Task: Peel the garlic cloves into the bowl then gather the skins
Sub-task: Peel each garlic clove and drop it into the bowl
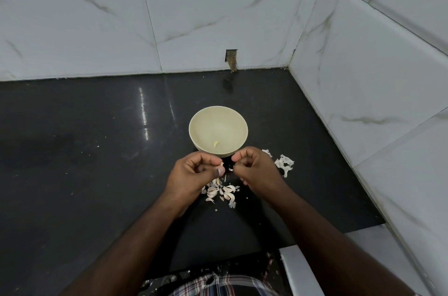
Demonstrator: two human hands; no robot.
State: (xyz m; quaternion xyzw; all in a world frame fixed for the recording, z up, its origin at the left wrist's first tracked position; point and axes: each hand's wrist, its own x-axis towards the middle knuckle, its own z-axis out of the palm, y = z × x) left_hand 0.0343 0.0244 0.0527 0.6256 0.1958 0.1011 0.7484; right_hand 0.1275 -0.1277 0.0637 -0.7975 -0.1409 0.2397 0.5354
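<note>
A cream bowl (218,113) stands on the black counter (97,162), with one peeled clove (216,144) lying inside near its front. Just in front of the bowl my left hand (194,174) pinches a garlic clove (221,169) between thumb and fingers. My right hand (254,169) is close beside it, fingers curled, pinching a bit of skin (231,169) at the clove's tip. A heap of unpeeled cloves and skins (221,192) lies under my hands. More skins (284,163) lie to the right of the bowl.
White marble-look tiled walls (363,77) close the counter at the back and right, forming a corner. A small hole (231,58) is cut in the back wall. Tiny skin flakes dot the counter. The counter's front edge runs by my checked shirt (218,286).
</note>
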